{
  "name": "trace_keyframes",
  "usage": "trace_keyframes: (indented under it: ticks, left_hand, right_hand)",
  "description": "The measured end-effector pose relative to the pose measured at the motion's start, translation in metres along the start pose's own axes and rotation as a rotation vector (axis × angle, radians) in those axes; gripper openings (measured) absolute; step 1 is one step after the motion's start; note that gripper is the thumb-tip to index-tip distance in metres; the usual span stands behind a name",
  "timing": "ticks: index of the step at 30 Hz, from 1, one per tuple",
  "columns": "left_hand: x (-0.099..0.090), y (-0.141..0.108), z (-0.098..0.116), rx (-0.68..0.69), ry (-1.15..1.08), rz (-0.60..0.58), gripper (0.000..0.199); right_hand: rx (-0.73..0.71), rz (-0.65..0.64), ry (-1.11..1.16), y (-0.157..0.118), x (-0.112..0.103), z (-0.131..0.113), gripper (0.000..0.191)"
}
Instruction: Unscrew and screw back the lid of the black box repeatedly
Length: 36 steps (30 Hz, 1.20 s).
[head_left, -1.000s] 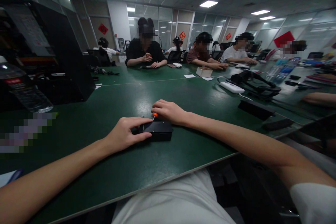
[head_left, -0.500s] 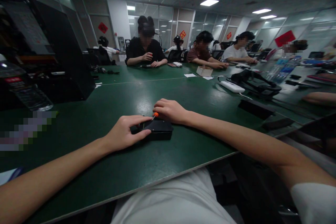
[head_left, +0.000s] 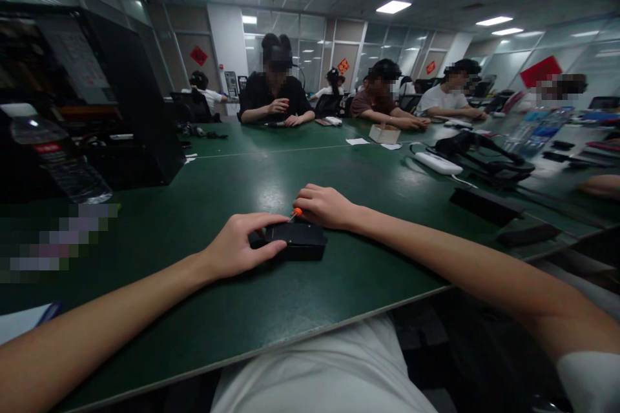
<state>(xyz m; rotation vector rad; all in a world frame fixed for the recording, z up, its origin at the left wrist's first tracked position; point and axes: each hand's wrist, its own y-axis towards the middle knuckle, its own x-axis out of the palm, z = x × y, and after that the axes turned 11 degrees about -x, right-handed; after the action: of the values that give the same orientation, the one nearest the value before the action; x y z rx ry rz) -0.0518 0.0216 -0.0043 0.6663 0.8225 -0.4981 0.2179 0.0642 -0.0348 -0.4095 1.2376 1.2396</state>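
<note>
A black box-shaped case (head_left: 306, 244) lies flat on the green table (head_left: 271, 316), close to its front edge. My left hand (head_left: 245, 242) grips the left end of the case, with the thumb on the near side and the fingers across the far side. Just beyond the case, my right hand (head_left: 322, 205) is closed around a screwdriver (head_left: 298, 212) with an orange handle. Its thin metal shaft slants down to the left, towards the top of the case and my left fingertips. Whether the tip touches a screw is too small to tell.
A water bottle (head_left: 61, 155) and a black cabinet (head_left: 130, 97) stand at left. To the right lie a white power strip (head_left: 438, 163), a black strapped headset (head_left: 489, 158) and a black block (head_left: 484, 205). Several people sit across the table near a small box (head_left: 384, 133).
The whole view has shifted slightly, so everything appears a little further right. Both hands keep the same hold on the case and screwdriver.
</note>
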Motion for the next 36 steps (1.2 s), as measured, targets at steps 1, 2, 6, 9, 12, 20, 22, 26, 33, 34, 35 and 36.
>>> trace_keyframes:
  ticks: [1, 2, 6, 9, 12, 20, 22, 26, 33, 34, 35, 36]
  left_hand:
    - [0.0002, -0.0001, -0.0002, 0.001, -0.003, 0.001, 0.040]
    - [0.0004, -0.0002, -0.0004, 0.001, -0.006, 0.001, 0.040]
    - [0.0010, -0.0004, -0.0009, 0.007, -0.022, 0.004, 0.040]
    - [0.0012, -0.0007, -0.0006, 0.014, -0.027, 0.014, 0.041]
    - [0.0013, -0.0008, 0.0000, 0.015, -0.029, 0.026, 0.044]
    - [0.0012, -0.0010, 0.0005, -0.010, -0.033, 0.026, 0.047]
    - [0.0014, -0.0010, 0.0004, -0.011, -0.032, 0.026, 0.046]
    - [0.0013, -0.0004, 0.0001, -0.006, -0.034, 0.025, 0.045]
    - [0.0013, -0.0010, -0.0010, 0.003, -0.071, 0.068, 0.045]
    - [0.0015, -0.0014, -0.0008, 0.003, -0.079, 0.084, 0.045]
    - [0.0016, -0.0017, -0.0006, 0.003, -0.089, 0.104, 0.044]
    - [0.0016, -0.0021, -0.0003, -0.001, -0.100, 0.125, 0.044]
  right_hand:
    - [-0.001, -0.002, 0.002, 0.0001, 0.0002, 0.0001, 0.025]
    - [-0.001, -0.005, 0.004, 0.0002, 0.0004, 0.0002, 0.025]
    - [0.004, -0.014, 0.009, -0.0003, 0.0008, 0.0008, 0.026]
    - [0.018, -0.016, 0.008, -0.0021, 0.0005, 0.0014, 0.027]
    - [0.029, -0.020, 0.005, -0.0043, -0.0003, 0.0021, 0.025]
    - [0.016, -0.040, 0.000, -0.0057, -0.0009, 0.0023, 0.023]
    - [0.004, -0.046, 0.004, -0.0056, -0.0002, 0.0024, 0.023]
    - [-0.015, -0.051, 0.007, -0.0055, 0.0005, 0.0027, 0.022]
    - [-0.066, -0.054, 0.018, -0.0044, -0.0025, -0.0001, 0.021]
    - [-0.074, -0.051, 0.021, -0.0045, -0.0028, -0.0006, 0.021]
    - [-0.082, -0.044, 0.028, -0.0046, -0.0028, -0.0010, 0.021]
    - [-0.091, -0.031, 0.040, -0.0049, -0.0025, -0.0011, 0.020]
